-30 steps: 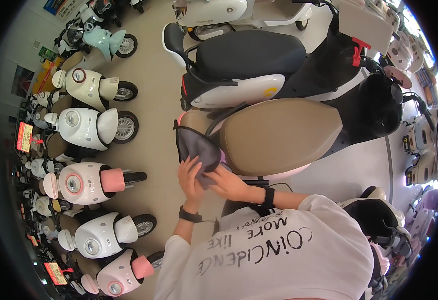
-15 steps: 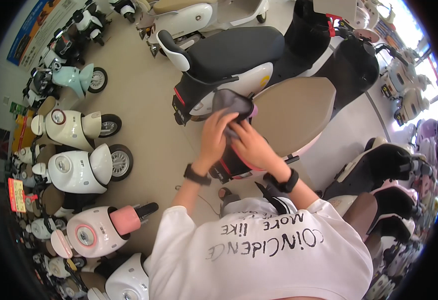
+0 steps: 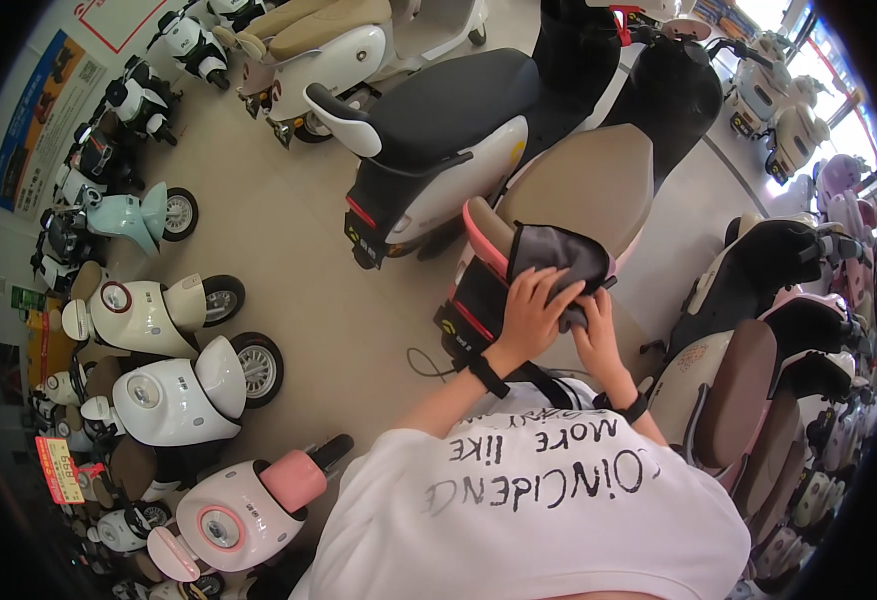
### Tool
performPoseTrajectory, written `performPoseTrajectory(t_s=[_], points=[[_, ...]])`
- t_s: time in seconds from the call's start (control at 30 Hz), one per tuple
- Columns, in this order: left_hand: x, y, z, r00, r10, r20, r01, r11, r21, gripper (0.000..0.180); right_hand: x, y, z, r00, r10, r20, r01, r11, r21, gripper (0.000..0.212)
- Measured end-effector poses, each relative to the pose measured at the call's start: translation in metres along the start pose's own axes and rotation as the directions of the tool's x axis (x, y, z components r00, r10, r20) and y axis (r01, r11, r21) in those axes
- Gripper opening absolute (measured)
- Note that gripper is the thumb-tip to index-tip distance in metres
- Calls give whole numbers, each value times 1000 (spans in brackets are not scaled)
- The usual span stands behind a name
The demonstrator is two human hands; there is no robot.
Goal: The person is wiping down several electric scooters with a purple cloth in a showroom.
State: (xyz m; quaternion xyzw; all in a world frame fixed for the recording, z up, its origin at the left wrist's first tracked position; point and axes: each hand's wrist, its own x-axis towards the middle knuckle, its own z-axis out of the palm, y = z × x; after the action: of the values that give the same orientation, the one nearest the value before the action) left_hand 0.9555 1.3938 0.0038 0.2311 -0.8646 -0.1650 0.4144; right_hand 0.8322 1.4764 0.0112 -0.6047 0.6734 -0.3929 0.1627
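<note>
A dark grey, thin fabric piece (image 3: 559,250), like a cover or pouch, lies spread against the right part of the pink-edged backrest (image 3: 489,228) on a scooter with a tan seat (image 3: 584,185). My left hand (image 3: 533,315) grips its near edge, fingers bent over the cloth. Close beside it, my right hand (image 3: 596,335) pinches the gathered lower part. The fingertips of both hands almost meet, and folds hide some of them. Below the backrest is the scooter's black rear end (image 3: 469,320).
A black-seated scooter (image 3: 459,95) stands just left of the tan one. Along the left runs a row of pale scooters, among them a white one (image 3: 164,390) and a pink one (image 3: 229,520). More scooters with brown seats (image 3: 729,390) crowd the right side.
Both hands and the fabric have moved right and nearer to me, from the backrest's left end to its right part. The backrest, hidden before, now shows. My view has shifted too.
</note>
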Motion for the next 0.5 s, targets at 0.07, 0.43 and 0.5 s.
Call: performPoseTrajectory(t_s=[0.07,0.43,0.5], points=[[-18,-3,6,999,41,-23,-39,997,71,44,-9,-4,6,999,39,-28,-37,997,74,37],[-29,-64,-18,967,253,18,-252,951,179,35,15,-29,-8,980,-133,150,147,986,-85,49],[-25,-60,-18,969,245,13,-245,960,138,33,14,-33,-2,988,-113,109,123,987,-98,50]])
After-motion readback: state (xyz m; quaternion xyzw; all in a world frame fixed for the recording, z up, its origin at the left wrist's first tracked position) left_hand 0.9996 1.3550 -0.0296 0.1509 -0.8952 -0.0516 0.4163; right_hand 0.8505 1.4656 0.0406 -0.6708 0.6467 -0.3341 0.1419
